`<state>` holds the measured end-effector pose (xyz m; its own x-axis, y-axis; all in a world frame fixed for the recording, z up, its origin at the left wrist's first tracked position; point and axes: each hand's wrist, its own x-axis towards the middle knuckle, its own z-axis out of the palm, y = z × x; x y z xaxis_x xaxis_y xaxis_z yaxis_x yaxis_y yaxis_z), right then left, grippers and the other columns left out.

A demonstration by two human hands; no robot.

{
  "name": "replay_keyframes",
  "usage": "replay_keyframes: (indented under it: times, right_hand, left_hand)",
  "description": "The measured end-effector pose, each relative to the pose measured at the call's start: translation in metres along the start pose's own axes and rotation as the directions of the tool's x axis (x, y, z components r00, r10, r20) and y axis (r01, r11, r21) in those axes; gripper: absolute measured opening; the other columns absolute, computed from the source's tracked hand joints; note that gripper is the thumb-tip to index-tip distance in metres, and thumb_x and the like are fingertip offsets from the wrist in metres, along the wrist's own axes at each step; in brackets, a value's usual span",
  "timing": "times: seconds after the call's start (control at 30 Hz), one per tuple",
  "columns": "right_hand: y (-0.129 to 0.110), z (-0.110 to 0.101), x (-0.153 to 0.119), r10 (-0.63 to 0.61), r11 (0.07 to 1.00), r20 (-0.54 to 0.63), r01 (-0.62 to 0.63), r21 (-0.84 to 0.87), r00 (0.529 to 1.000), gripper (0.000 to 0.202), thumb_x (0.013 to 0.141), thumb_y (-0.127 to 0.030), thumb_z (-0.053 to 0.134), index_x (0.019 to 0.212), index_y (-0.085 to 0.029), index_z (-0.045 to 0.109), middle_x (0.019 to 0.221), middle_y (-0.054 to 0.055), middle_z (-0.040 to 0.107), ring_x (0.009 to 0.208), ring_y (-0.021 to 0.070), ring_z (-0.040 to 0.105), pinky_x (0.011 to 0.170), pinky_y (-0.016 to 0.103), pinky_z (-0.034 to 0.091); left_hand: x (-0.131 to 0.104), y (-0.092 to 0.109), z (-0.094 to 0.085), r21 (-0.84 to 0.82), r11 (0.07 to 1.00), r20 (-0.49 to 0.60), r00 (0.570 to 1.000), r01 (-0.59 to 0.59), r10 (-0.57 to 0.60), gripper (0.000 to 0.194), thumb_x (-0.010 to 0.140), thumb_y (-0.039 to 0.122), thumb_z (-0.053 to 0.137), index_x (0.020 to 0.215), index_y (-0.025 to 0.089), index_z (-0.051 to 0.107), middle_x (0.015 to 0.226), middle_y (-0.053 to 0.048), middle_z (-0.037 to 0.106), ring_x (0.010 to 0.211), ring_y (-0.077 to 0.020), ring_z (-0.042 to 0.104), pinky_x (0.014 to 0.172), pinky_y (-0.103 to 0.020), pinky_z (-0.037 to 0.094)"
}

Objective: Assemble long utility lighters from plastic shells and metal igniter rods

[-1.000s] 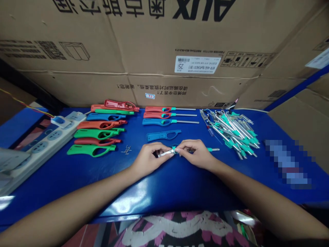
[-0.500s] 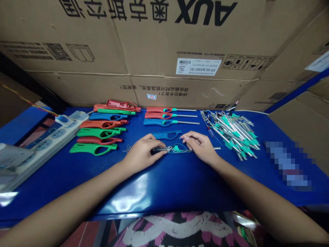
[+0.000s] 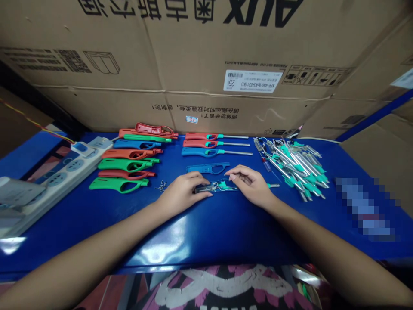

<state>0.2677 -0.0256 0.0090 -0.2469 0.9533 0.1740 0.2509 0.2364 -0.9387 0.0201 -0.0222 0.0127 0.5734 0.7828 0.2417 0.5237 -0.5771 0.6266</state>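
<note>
Between my hands, a blue lighter shell half lies on the table with a dark tank, white wires and a green trigger piece [image 3: 223, 185] in it; a metal tube sticks out to the right. My left hand [image 3: 182, 189] holds the left end, thumb below and fingers above the tank [image 3: 205, 188]. My right hand [image 3: 250, 183] is over the right part, its fingertips pinched together near the trigger; what they hold is too small to make out. Just behind lies another blue shell half [image 3: 208, 168].
Coloured shells [image 3: 124, 184] are stacked at the left beside a power strip [image 3: 69, 172]. Small screws [image 3: 161, 186] lie near my left hand. Three lighters with metal tubes [image 3: 216, 151] lie behind. A pile of tube parts [image 3: 295, 168] is at the right, before a cardboard wall [image 3: 193, 56].
The fingers of my left hand have loosened and shifted slightly left, showing more of the tank. My right hand stays pinched near the trigger. The whole view has shifted slightly.
</note>
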Motion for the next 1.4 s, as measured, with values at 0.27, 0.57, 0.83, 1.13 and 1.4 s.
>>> replay_keyframes:
  times: [0.27,0.57,0.83,1.13,1.4]
  right_hand:
    - [-0.003,-0.003,-0.001,-0.112,0.988,0.063,0.118,-0.103,0.992,0.019,0.095,-0.030,0.057,0.104,-0.021,0.071,0.095,0.007,0.068,0.081,0.0165,0.060,0.074,0.032,0.049]
    - [-0.004,-0.004,-0.003,-0.310,0.914,0.196,0.348,-0.208,0.930,0.024,0.093,-0.018,0.059,0.113,-0.023,0.069,0.102,0.006,0.074,0.094,0.0199,0.062,0.086,0.039,0.049]
    - [-0.007,-0.005,-0.004,-0.353,0.887,0.303,0.419,-0.192,0.885,0.033,0.091,-0.014,0.060,0.122,-0.025,0.067,0.111,0.006,0.074,0.096,0.0199,0.061,0.088,0.041,0.050]
    - [-0.008,-0.003,-0.004,-0.388,0.852,0.330,0.472,-0.229,0.861,0.034,0.093,-0.016,0.058,0.124,-0.026,0.067,0.111,0.006,0.075,0.095,0.0195,0.062,0.087,0.041,0.052]
    - [-0.006,-0.004,-0.006,-0.372,0.848,0.363,0.472,-0.240,0.854,0.038,0.092,-0.015,0.058,0.127,-0.028,0.066,0.111,0.004,0.074,0.095,0.0201,0.058,0.087,0.040,0.052]
  left_hand:
    - [0.001,0.004,-0.009,-0.006,1.000,0.038,0.999,0.007,-0.006,0.017,0.090,0.029,0.068,0.101,0.018,0.075,0.090,-0.004,0.067,0.065,-0.0113,0.059,0.064,-0.024,0.050]
    - [0.001,0.002,-0.010,0.093,0.991,0.105,0.991,-0.097,0.087,0.023,0.097,0.027,0.059,0.112,0.016,0.072,0.097,-0.008,0.066,0.088,-0.0187,0.065,0.082,-0.033,0.054]
    - [0.003,0.005,-0.012,0.006,0.999,0.077,0.996,-0.045,0.045,0.019,0.094,0.027,0.062,0.106,0.019,0.075,0.094,-0.005,0.067,0.081,-0.0154,0.066,0.076,-0.028,0.054]
    - [0.003,0.005,-0.010,-0.017,1.000,0.092,0.996,-0.011,0.012,0.015,0.092,0.025,0.064,0.100,0.017,0.073,0.094,-0.005,0.066,0.073,-0.0134,0.062,0.067,-0.025,0.050]
    - [0.004,0.004,-0.009,-0.112,0.993,0.068,0.997,0.043,-0.035,0.012,0.089,0.021,0.068,0.096,0.017,0.076,0.088,-0.003,0.067,0.064,-0.0103,0.058,0.060,-0.021,0.046]
